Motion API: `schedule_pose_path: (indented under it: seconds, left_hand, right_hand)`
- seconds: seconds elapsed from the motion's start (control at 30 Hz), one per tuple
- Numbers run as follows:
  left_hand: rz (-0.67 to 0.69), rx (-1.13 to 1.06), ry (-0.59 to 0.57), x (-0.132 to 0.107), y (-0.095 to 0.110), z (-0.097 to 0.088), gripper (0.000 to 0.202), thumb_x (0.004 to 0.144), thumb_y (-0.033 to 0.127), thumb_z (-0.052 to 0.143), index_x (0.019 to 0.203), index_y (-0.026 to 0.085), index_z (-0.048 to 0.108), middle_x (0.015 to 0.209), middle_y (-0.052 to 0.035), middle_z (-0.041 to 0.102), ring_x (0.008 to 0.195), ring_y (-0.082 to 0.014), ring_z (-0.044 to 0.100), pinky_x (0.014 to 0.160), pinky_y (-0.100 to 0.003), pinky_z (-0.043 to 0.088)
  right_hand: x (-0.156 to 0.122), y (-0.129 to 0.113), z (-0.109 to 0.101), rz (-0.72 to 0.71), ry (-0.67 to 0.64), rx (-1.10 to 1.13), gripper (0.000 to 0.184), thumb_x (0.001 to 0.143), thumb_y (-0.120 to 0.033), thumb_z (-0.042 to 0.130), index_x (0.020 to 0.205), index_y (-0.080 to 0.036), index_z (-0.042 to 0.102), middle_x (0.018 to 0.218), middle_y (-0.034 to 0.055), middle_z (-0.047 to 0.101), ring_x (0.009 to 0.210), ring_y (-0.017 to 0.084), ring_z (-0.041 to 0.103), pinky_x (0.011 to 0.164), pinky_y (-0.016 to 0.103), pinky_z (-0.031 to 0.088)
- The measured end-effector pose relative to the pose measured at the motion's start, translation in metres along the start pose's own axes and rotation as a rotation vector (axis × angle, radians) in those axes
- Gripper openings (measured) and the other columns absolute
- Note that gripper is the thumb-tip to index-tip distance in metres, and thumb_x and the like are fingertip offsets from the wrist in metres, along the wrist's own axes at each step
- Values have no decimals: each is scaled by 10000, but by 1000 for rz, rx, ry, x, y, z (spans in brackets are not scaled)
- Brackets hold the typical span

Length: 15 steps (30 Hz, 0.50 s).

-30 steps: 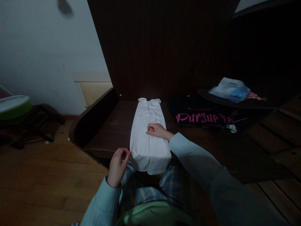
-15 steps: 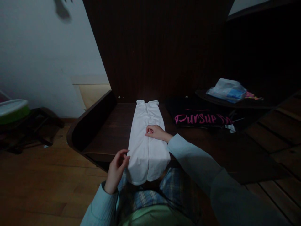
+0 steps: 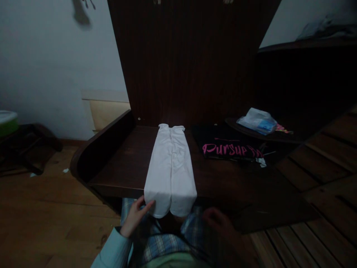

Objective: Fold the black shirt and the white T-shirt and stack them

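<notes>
A long, narrow folded white garment [image 3: 157,175] lies on the dark wooden bench, split by a lengthwise crease. Its rounded near end hangs over the bench's front edge, and small wrinkles run along its middle. At its lower left corner is my left hand [image 3: 135,214], the thumb resting on top of the cloth and the other fingertips partly hidden at its edge. My right hand [image 3: 216,219] is off the garment, low and to its right above my lap. Shadow and blur obscure its fingers.
The bench [image 3: 118,169] has a raised left side and a tall dark back panel [image 3: 189,67]. Right of the garment lies folded black cloth [image 3: 231,149] with pink lettering. A plastic packet [image 3: 258,121] sits on a small shelf. A dark stool [image 3: 30,145] stands far left.
My right hand has left the garment's middle and dropped to the lower right. My left hand has moved down and now touches the garment's lower left corner. The view has shifted slightly.
</notes>
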State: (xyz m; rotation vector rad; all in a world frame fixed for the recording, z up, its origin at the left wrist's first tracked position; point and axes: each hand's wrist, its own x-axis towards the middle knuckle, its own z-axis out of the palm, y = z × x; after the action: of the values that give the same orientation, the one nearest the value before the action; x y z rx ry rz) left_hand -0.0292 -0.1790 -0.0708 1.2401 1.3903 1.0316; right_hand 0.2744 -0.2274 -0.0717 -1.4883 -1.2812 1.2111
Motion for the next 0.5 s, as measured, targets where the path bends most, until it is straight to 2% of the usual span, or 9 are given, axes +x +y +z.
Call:
schedule_pose_path:
  seconds: [0.1, 0.17, 0.23, 0.33, 0.5]
  left_hand:
    - [-76, -76, -23, -1, -7, 8, 505, 515, 563, 680, 806, 150, 666, 875, -69, 700, 856, -244, 629, 780, -339, 506]
    - [-117, -95, -27, -3, -8, 11, 504, 497, 559, 692, 791, 151, 668, 856, -70, 705, 847, -256, 634, 772, -350, 512]
    - [-145, -85, -11, -6, -7, 12, 502, 483, 551, 701, 784, 150, 664, 843, -75, 706, 838, -266, 637, 762, -358, 518]
    - [-153, -55, 0, -11, -4, 13, 524, 477, 534, 705, 818, 139, 651, 879, -93, 701, 856, -274, 635, 770, -368, 520]
    - [-155, -13, -32, -17, -1, 16, 486, 499, 504, 701, 815, 140, 642, 947, -117, 685, 917, -287, 617, 825, -396, 500]
  right_hand:
    - [-6, 38, 0, 86, 78, 46, 322, 510, -464, 703, 770, -276, 676, 879, 72, 669, 880, 301, 597, 819, 446, 446]
    - [2, 50, 7, 73, 33, 99, 361, 502, -443, 716, 843, -330, 681, 990, 65, 660, 990, 315, 572, 887, 449, 419]
    - [12, 51, 19, 51, -18, 147, 381, 497, -432, 723, 867, -353, 678, 1041, 53, 648, 1055, 309, 543, 925, 428, 403]
    - [22, 41, 41, 57, -39, 213, 439, 475, -435, 734, 887, -298, 672, 1062, 67, 635, 1073, 309, 531, 935, 424, 407]
    - [16, 34, 65, 94, -7, 308, 453, 545, -509, 683, 922, -262, 642, 1071, 66, 621, 1072, 270, 529, 896, 379, 447]
